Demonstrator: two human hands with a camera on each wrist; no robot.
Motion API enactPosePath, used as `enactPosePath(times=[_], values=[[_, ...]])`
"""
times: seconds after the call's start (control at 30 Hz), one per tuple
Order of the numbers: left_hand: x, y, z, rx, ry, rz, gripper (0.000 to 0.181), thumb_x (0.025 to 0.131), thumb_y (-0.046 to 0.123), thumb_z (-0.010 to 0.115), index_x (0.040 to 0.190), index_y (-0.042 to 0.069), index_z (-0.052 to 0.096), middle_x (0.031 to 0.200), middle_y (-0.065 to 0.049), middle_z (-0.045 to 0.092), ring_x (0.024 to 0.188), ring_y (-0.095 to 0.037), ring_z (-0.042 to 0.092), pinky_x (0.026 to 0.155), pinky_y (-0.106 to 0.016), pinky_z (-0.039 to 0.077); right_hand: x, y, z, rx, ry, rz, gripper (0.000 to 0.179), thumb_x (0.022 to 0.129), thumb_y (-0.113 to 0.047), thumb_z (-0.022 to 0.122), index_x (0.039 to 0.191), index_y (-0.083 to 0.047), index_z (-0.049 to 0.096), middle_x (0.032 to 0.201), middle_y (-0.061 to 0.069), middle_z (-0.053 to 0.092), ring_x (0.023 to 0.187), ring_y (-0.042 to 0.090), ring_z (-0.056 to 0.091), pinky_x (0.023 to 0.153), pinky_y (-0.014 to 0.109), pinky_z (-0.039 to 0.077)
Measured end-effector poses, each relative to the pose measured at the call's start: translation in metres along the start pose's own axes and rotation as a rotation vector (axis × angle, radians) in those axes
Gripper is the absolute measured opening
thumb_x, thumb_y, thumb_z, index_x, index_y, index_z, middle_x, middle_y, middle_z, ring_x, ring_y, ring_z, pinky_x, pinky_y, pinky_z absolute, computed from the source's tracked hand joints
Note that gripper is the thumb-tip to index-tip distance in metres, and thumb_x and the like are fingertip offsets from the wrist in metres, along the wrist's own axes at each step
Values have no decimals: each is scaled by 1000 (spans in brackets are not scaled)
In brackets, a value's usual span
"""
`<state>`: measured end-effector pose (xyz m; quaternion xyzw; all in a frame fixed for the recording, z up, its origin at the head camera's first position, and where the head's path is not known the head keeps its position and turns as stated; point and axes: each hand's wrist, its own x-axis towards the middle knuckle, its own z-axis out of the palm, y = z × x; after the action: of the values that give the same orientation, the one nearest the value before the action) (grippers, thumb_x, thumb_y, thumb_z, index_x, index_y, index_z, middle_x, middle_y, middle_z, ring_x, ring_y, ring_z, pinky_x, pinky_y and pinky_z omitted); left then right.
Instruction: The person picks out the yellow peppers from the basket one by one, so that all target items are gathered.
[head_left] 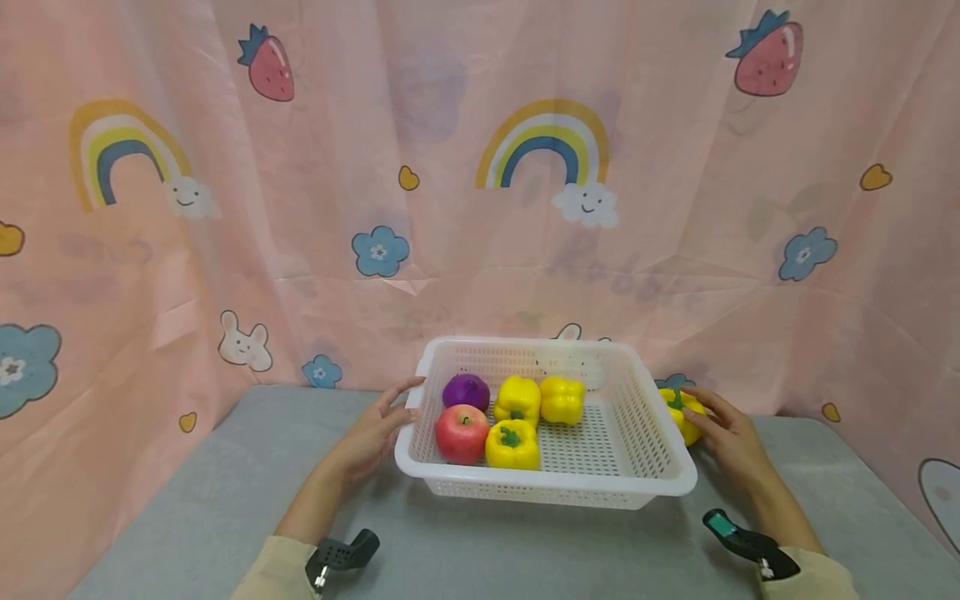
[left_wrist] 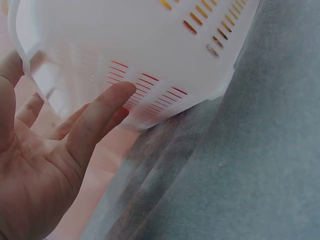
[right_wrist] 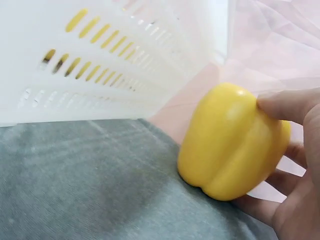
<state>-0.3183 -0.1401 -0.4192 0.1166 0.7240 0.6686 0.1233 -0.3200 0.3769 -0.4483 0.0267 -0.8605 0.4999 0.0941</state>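
A white perforated plastic basket (head_left: 555,479) stands on the grey cloth. Inside lie a purple onion-like vegetable (head_left: 466,392), a red apple (head_left: 461,435) and three yellow bell peppers, one of them (head_left: 513,446) at the front. My left hand (head_left: 372,432) holds the basket's left side, thumb at the rim and other fingers (left_wrist: 102,112) along the outer wall. Outside the right wall, my right hand (head_left: 733,435) grips another yellow bell pepper (right_wrist: 227,145) between thumb and fingers. That pepper is low, close over the cloth, its green stem visible in the head view.
The grey cloth-covered table (head_left: 517,550) extends in front of the basket and to both sides. Close behind it hangs a pink curtain (head_left: 450,308) printed with rainbows, strawberries and flowers. The right part of the basket floor (head_left: 585,437) shows bare.
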Motion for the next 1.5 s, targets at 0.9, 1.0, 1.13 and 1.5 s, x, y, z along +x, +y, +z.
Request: enactPosePath(times=[0.9,1.0,1.13,1.5], values=[[1,1,1,15,25,-1,58,103,25,55,156,29,31,157,-19,42,140,-38,50,105,-47,54,2,-10,-7,-82,-27,63,64,103,-44,51,153,-6,40,165,24,27,142,50,37,107,44,53],[1,0,0,22,20,7,59,103,25,54,157,27,30,157,-20,41,140,-38,50,105,-47,54,2,-14,-7,-120,-4,35,62,104,-42,51,152,-3,42,161,25,34,141,51,38,110,63,43],[1,0,0,19,16,2,59,103,25,54,156,28,30,158,-19,41,142,-38,49,105,-47,53,2,-23,-9,-130,26,4,61,105,-40,50,152,-2,41,157,28,40,138,51,41,107,73,39],[0,0,0,17,11,6,61,103,26,55,157,27,28,160,-19,37,144,-39,46,105,-48,53,-3,-58,-19,-102,115,-89,59,104,-37,53,152,-6,42,153,26,45,122,13,52,101,79,39]])
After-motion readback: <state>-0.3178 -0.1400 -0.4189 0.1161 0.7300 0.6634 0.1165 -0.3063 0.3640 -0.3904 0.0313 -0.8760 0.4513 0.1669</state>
